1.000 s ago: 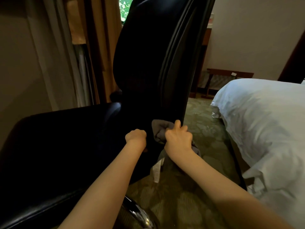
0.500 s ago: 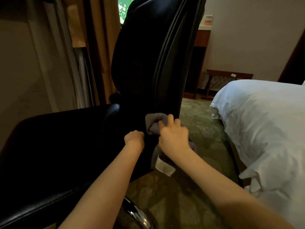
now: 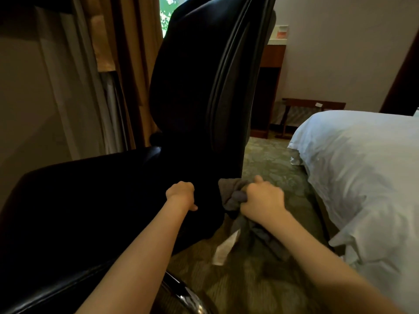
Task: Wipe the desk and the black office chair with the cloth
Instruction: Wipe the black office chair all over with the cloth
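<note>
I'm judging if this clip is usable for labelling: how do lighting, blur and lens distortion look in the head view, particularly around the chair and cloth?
Head view: dim; the black office chair is underexposed, seat and back merging into black, hiding the fingers of the left hand; the window is a bright patch; the right hand and cloth look slightly soft; the wide lens tilts the curtains.

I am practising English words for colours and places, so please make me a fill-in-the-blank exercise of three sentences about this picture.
1. The right hand grips a ____ cloth.
2. The left hand holds the black ____.
3. The bed stands on the ____ side of the picture.

Missing words: grey; chair; right.
</note>
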Demonstrator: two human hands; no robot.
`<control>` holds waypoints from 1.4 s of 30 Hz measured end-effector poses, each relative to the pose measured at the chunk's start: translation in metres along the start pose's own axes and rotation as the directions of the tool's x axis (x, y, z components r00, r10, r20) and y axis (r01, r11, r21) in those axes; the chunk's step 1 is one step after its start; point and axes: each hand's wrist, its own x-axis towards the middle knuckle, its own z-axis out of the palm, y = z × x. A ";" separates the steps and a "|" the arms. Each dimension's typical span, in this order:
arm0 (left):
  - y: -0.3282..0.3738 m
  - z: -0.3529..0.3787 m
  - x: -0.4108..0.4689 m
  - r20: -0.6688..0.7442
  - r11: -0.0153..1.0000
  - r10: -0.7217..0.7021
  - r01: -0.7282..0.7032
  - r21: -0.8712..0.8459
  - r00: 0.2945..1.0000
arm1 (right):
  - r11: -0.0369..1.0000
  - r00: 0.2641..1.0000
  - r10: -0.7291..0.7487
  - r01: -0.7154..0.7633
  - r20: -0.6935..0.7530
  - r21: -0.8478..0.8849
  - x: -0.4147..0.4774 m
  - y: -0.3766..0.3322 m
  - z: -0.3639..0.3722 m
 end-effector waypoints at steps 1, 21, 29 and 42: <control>0.000 -0.001 0.000 0.009 1.000 0.012 -0.012 0.004 1.000 | 0.999 0.999 0.040 -0.040 -0.032 0.015 0.002 0.009 -0.007; 0.062 -0.140 -0.055 -0.778 0.785 0.203 -0.574 -0.235 0.595 | 0.737 0.994 -0.067 0.107 -0.086 0.667 0.072 0.039 -0.033; 0.095 -0.142 -0.049 -0.760 0.828 0.164 -0.506 -0.240 0.629 | 0.570 0.981 -0.162 0.183 -0.108 0.801 0.057 0.044 -0.024; 0.121 -0.160 -0.050 -0.858 0.938 0.042 -0.316 -0.142 0.511 | 0.612 0.980 -0.097 0.198 -0.176 0.765 0.050 0.049 -0.028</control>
